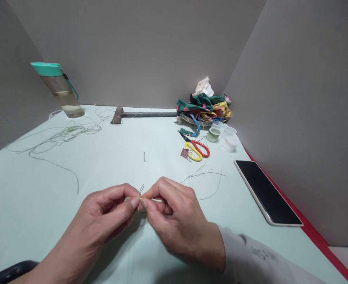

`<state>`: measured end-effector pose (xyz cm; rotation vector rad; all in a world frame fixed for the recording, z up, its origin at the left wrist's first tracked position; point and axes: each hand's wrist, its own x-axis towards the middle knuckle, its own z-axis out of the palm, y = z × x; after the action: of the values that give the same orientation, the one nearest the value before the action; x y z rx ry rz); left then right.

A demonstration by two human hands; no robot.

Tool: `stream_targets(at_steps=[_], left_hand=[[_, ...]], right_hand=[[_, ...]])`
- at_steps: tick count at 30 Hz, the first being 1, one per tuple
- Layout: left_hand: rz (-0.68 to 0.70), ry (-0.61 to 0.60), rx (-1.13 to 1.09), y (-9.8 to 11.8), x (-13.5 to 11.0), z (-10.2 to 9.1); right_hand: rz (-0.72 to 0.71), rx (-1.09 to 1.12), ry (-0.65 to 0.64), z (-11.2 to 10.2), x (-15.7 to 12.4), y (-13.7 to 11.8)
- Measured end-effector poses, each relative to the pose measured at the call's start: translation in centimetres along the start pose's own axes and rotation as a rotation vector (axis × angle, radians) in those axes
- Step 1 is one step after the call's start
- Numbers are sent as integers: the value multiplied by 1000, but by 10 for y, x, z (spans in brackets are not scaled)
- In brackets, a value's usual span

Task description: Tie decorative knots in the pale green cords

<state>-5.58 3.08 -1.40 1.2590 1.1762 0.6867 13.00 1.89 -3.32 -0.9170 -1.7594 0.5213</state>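
My fingertips cover most of the pale cord [157, 200] where left hand [102, 217] and right hand [176, 221] meet; the knotting there cannot be read. Lower fingers of both hands: largely hidden. Lettering on my grey sleeve [241, 252]: illegible; sleeve cut off at the bottom edge. Dark curved object [12, 271] by my left forearm: cut off, unidentified. Far end of the hammer's handle [150, 114]: obscured at the fabric bundle [205, 104]. Thin sliver [144, 157] on the tabletop [108, 157]: too small to identify.
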Motion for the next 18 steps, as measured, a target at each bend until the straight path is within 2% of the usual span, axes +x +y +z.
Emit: stream_targets(at_steps=[9,18], left_hand=[[0,49,-42,1,3,3],[7,54,-122,7,2,4]], right_hand=[[81,54,-34,-8,6,0],[68,88,-128,-13,8,4]])
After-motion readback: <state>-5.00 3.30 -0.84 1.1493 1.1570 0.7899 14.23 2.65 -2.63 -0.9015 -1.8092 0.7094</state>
